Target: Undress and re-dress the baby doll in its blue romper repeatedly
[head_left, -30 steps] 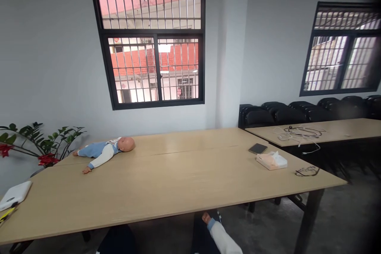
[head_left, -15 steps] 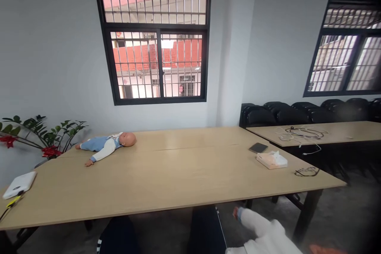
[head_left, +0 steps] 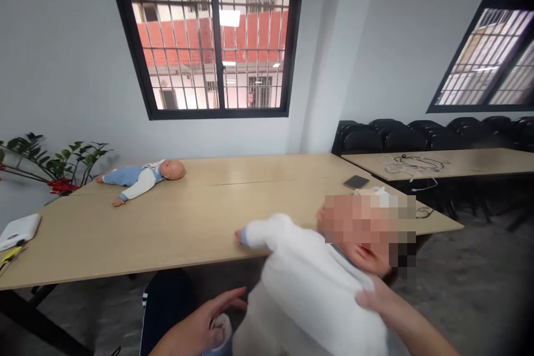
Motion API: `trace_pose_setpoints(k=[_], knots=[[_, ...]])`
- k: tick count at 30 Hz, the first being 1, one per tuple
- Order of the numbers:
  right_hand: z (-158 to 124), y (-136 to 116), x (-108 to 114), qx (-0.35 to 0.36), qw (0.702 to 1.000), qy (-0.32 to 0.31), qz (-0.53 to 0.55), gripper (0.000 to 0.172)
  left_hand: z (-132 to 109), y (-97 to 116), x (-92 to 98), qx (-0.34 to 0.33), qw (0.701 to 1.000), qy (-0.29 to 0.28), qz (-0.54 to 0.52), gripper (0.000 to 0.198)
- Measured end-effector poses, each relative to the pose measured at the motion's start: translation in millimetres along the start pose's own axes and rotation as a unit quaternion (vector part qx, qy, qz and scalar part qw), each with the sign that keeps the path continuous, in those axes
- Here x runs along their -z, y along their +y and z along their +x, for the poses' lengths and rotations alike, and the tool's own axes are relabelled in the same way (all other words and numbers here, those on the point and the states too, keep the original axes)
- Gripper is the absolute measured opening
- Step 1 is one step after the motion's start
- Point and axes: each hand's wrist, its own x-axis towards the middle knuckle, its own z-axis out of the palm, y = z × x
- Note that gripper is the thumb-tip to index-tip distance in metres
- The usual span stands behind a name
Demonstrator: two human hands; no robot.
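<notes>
A baby doll (head_left: 308, 283) in a white top with blue cuffs leans in front of me at the table's near edge, its face blurred. My right hand (head_left: 375, 300) grips its shoulder, the thumb over the white cloth and the fingers hidden behind. Low beside the doll, my left hand (head_left: 208, 320) curls around a white and blue end of its clothing, with the index finger stretched towards its side. The doll's small arm reaches out over the table edge. Another baby doll (head_left: 137, 178), in blue and white, lies on its back at the table's far left.
On the long wooden table (head_left: 200, 222) are a white device (head_left: 20, 232) with a yellow-black cable, a dark flat device (head_left: 356, 182) and a partly hidden tissue pack (head_left: 381, 193). Cables (head_left: 413, 164) lie on a second table; stacked black chairs (head_left: 362, 138) stand behind. A plant (head_left: 62, 167) is left.
The white-topped doll has risen from the lower right edge into full view. Both my hands have come into sight on it. My view has tilted down slightly.
</notes>
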Motion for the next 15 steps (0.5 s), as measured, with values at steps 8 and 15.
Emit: trace_pose_setpoints(k=[8, 15], knots=[[157.2, -52.6, -33.3, 0.004, 0.989, -0.136, 0.059, 0.065, 36.2, 17.6, -3.0, -0.013, 0.993, 0.021, -0.117, 0.094], [270.3, -58.0, -45.4, -0.089, 0.977, -0.193, 0.031, 0.038, 53.6, -23.9, 10.6, 0.027, 0.936, 0.177, -0.303, 0.086]])
